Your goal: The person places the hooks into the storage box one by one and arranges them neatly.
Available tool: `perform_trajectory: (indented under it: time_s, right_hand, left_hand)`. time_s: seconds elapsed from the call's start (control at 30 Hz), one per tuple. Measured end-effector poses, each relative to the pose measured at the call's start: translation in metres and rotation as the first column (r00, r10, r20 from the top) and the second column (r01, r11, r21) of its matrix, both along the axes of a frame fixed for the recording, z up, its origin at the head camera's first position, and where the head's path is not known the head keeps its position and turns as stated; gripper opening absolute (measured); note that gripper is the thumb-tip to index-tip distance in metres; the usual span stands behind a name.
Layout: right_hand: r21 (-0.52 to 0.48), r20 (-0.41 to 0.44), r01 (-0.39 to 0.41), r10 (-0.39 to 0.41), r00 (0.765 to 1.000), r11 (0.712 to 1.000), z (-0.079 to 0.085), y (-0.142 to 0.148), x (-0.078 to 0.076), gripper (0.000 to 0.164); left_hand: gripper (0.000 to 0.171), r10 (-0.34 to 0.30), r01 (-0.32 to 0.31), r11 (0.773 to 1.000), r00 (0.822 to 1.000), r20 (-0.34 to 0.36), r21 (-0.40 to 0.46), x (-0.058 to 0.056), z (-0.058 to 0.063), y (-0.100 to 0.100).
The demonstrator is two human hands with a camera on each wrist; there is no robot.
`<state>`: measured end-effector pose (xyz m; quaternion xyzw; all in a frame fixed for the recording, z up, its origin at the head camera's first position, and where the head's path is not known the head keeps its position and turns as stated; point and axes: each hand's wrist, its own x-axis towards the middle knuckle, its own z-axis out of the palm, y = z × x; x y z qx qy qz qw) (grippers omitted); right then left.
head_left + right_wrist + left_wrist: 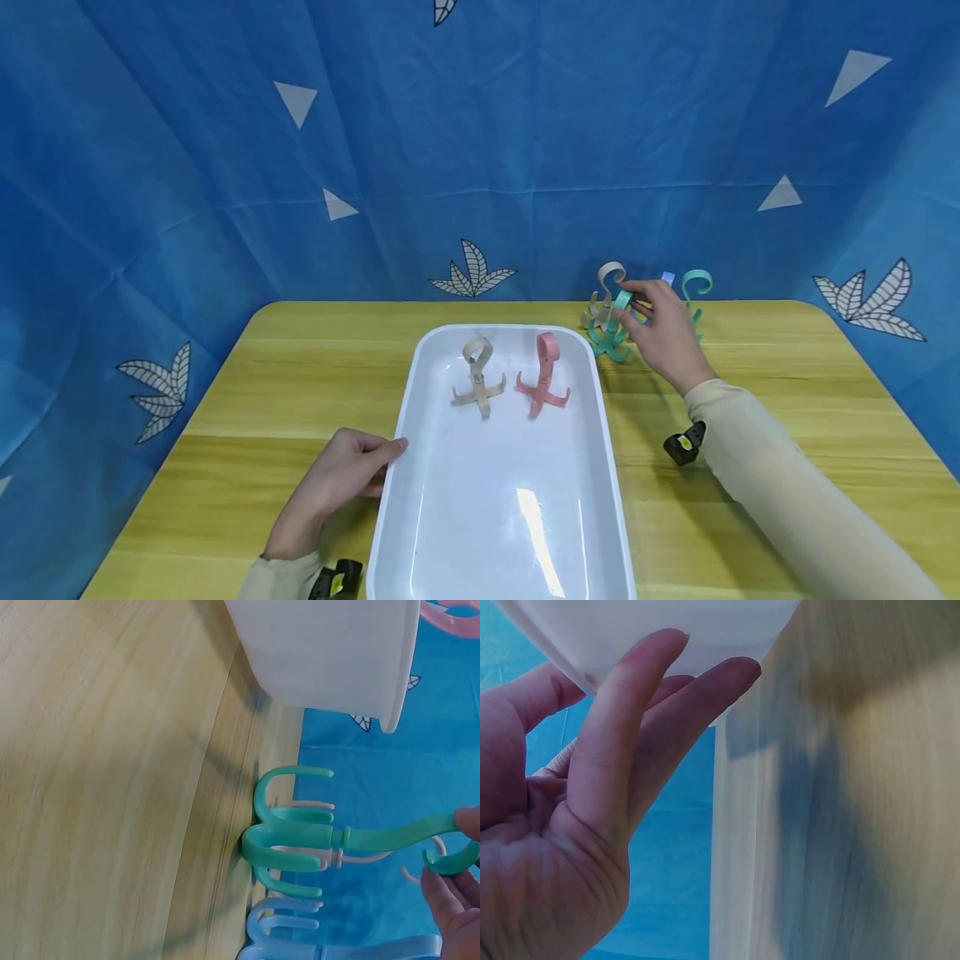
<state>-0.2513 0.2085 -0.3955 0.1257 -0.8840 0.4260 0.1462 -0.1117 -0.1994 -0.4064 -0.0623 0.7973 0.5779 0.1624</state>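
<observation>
1. A right hand (663, 333) pinches a green hook (360, 839) by its curled top, thumb and fingertips closed on the curl, at the far right of the scene.
2. The green hook stands roughly upright, its long axis running from that curl down to spread prongs, just beside the far right corner of a white tray (480, 483) (whether the prongs touch the surface (330, 358) cannot be told).
3. The relation that appears to matter most: the tray's open floor lies left and near of the pinched hook, with the tray's right rim between them. The right hand is plainly the nearer one.
4. A left hand (341, 475), well apart from the green hook, grips the tray's left rim, thumb on top and fingers against the outer wall.
5. Inside the tray's far end, a beige hook (477, 379) sits left of a pink hook (542, 383), the two apart.
6. Outside, a second beige hook (611, 273) stands beyond the green one; a blue hook (379, 951) and a second green hook (697, 277) are partly hidden behind the right hand.
</observation>
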Motion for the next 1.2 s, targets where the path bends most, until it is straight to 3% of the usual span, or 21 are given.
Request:
perform_trajectory:
  time_s: [0.37,0.57,1.0,1.2]
  right_hand:
    - [0.002,-0.091,-0.081,0.081,0.993,0.997,0.002,0.0,0.006,0.036]
    - [-0.004,-0.117,-0.049,0.049,0.992,0.999,0.008,0.008,0.008,0.035]
    - [-0.035,-0.092,-0.019,0.015,0.996,0.999,0.021,0.019,0.019,0.034]
    - [-0.03,-0.098,0.001,-0.004,0.995,1.0,0.031,0.02,0.026,0.035]
  left_hand:
    - [0.041,-0.037,0.038,0.999,0.999,-0.005,0.029,0.002,0.001,-0.006]
    - [0.043,-0.051,0.051,0.998,0.999,-0.008,0.033,0.0,0.002,-0.004]
    - [0.045,-0.104,0.104,0.993,0.995,-0.004,0.053,-0.002,-0.001,-0.007]
    - [0.046,-0.098,0.097,0.993,0.995,0.003,0.065,-0.003,-0.002,-0.007]
